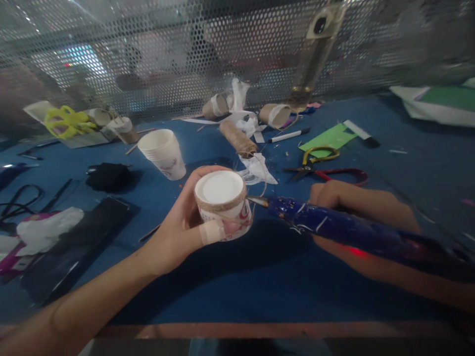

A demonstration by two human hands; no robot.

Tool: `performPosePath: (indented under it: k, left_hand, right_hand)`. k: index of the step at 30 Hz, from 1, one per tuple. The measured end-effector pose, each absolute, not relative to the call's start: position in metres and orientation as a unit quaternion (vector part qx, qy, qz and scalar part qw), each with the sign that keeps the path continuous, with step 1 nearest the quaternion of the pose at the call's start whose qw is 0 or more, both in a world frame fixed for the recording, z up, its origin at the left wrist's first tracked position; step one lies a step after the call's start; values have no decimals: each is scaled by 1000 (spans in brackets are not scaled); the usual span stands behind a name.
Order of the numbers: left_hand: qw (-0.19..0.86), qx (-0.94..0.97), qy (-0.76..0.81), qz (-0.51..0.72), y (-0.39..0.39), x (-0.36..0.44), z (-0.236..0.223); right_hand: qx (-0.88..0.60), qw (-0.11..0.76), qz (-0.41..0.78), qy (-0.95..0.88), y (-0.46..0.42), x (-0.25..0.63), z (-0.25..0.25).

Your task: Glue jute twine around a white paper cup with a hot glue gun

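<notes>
My left hand (pixel 185 222) is wrapped around a paper cup (pixel 220 189) turned bottom up, with a taped thumb across its printed side. Brown twine (pixel 218 203) circles the cup near its upturned base, and a loose strand runs back toward the twine spool (pixel 237 138). In my right hand (pixel 334 202) is a blue hot glue gun (pixel 315 220), its metal nozzle at the cup's right side by the twine. Whether the tip touches is hard to tell. A red light glows on the gun's body.
Stacked paper cups (pixel 163 153) stand left of my hands. Scissors (pixel 315 165), green paper (pixel 330 138) and a marker (pixel 288 135) lie to the right. A dark phone (pixel 77 247) and a black adapter (pixel 108 176) are at left. A perforated metal panel (pixel 178 54) closes the back.
</notes>
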State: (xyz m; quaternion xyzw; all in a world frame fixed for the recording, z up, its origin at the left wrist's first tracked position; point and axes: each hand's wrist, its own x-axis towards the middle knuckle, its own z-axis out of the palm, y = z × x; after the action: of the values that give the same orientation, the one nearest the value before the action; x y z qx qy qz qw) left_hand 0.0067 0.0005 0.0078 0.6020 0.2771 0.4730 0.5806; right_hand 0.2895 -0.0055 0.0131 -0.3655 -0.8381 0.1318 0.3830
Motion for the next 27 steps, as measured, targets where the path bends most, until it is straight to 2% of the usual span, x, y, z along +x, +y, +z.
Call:
performPosePath:
  k: [3, 7, 14, 21, 24, 27]
  left_hand:
    - [589, 599, 277, 466, 0, 6, 8]
    - [583, 599, 294, 463, -1, 5, 8]
    - [596, 556, 307, 492, -6, 8, 8]
    - [601, 549, 296, 500, -2, 9, 4]
    - [595, 560, 303, 491, -3, 12, 3]
    - [589, 557, 325, 488, -5, 19, 4]
  right_hand:
    - [-352, 397, 129, -838, -4, 291, 10]
    - [-369, 373, 135, -840, -6, 293, 8]
    - [-344, 432, 113, -826, -8, 290, 9]
    - [-368, 486, 149, -778, -14, 282, 13]
    - [-391, 497, 140, -762, -12, 278, 7]
    - [-353, 493, 170, -776, -10, 275, 3]
